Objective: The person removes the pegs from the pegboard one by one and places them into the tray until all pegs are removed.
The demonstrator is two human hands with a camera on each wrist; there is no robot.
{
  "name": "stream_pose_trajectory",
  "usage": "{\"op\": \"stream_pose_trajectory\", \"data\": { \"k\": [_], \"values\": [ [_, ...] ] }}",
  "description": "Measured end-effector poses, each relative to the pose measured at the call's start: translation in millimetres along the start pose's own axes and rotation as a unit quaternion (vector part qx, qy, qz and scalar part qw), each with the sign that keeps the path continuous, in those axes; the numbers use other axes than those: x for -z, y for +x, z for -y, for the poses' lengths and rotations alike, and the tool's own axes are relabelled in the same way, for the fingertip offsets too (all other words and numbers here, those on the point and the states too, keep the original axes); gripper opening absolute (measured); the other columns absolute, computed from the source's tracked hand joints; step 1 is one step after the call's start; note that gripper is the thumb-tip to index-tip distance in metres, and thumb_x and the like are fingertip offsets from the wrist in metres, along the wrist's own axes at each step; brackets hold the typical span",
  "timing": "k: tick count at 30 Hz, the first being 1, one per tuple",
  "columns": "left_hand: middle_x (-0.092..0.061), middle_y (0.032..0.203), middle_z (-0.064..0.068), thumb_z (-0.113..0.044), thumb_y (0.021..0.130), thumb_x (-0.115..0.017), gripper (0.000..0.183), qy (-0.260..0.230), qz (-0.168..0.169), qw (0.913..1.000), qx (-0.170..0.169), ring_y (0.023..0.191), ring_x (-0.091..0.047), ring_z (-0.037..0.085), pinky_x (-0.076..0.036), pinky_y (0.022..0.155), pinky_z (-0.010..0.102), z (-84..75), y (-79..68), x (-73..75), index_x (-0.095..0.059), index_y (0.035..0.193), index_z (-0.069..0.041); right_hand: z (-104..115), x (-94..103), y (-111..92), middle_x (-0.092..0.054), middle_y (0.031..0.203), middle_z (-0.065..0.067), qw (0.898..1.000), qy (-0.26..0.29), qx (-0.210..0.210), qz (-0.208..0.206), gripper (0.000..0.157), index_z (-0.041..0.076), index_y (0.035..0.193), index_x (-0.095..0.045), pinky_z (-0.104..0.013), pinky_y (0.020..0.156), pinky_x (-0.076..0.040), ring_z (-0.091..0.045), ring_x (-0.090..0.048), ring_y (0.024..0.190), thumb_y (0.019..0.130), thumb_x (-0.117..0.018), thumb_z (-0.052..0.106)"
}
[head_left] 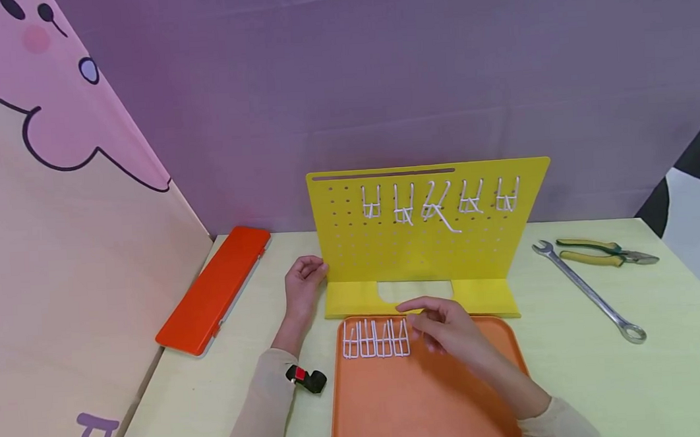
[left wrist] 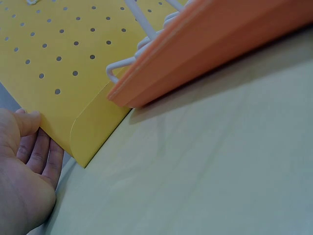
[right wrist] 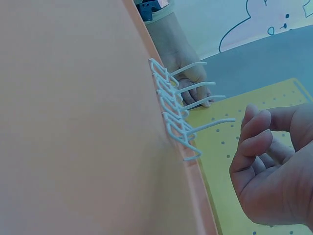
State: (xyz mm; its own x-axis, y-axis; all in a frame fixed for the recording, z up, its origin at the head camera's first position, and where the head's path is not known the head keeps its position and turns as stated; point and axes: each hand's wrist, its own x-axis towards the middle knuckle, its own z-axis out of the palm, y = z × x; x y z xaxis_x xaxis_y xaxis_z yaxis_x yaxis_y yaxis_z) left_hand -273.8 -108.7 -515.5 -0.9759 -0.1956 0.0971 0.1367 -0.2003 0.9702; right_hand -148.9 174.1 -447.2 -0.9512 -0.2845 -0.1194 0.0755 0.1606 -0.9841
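Note:
A yellow pegboard (head_left: 411, 255) stands upright at the back of the table, with several white wire hooks (head_left: 470, 204) hung along its upper part. The middle hook (head_left: 435, 207) sits askew compared with its neighbours. My left hand (head_left: 306, 283) pinches the board's left edge; in the left wrist view the thumb (left wrist: 30, 122) lies on the front and the other fingers reach behind. Several more white hooks (right wrist: 173, 98) stand in a row at the far edge of an orange tray (head_left: 395, 407). Just right of that row hovers my right hand (head_left: 445, 329), fingers loosely bent and holding nothing.
To the left lies a red-orange flat case (head_left: 217, 288). A combination wrench (head_left: 591, 291) and pliers with yellow handles (head_left: 607, 251) lie on the table at the right. A purple cloth wall (head_left: 378, 78) rises behind the pegboard.

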Motion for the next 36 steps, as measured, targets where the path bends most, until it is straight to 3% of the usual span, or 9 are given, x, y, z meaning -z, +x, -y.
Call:
{"op": "stream_pose_trajectory", "data": {
  "k": [22,29,36],
  "values": [
    [-0.073,0.091,-0.003,0.011,0.101,-0.072,0.015,-0.009,-0.004,0.9999,-0.002,0.086,-0.069,0.009,-0.059,0.08,0.019,0.9,0.8,-0.1,-0.069,0.104,-0.003,19,-2.9,-3,-0.07,0.086,-0.01,0.998,-0.011,0.059,-0.033,0.028,-0.001,0.136,-0.072,-0.026,0.053,-0.046,-0.013,-0.051,0.057,0.109,-0.069,0.008],
    [-0.073,0.093,-0.002,0.009,0.101,-0.073,0.013,-0.007,-0.004,0.9999,-0.006,0.088,-0.069,0.01,-0.06,0.082,0.02,0.3,3.5,-0.9,-0.07,0.105,-0.003,32,-6.7,-2,-0.071,0.084,-0.006,0.995,-0.011,0.083,-0.056,0.025,-0.001,0.133,-0.072,-0.026,0.052,-0.044,-0.019,-0.053,0.058,0.11,-0.068,0.006],
    [-0.073,0.094,-0.001,0.007,0.102,-0.074,0.012,0.005,-0.003,1.0,0.006,0.088,-0.069,0.011,-0.059,0.082,0.019,0.1,0.7,1.5,-0.07,0.105,-0.003,39,-14.7,-1,-0.071,0.087,-0.006,0.993,0.009,0.099,-0.07,0.024,-0.002,0.132,-0.071,-0.026,0.05,-0.043,-0.016,-0.056,0.059,0.109,-0.069,0.006]
  ]
}}
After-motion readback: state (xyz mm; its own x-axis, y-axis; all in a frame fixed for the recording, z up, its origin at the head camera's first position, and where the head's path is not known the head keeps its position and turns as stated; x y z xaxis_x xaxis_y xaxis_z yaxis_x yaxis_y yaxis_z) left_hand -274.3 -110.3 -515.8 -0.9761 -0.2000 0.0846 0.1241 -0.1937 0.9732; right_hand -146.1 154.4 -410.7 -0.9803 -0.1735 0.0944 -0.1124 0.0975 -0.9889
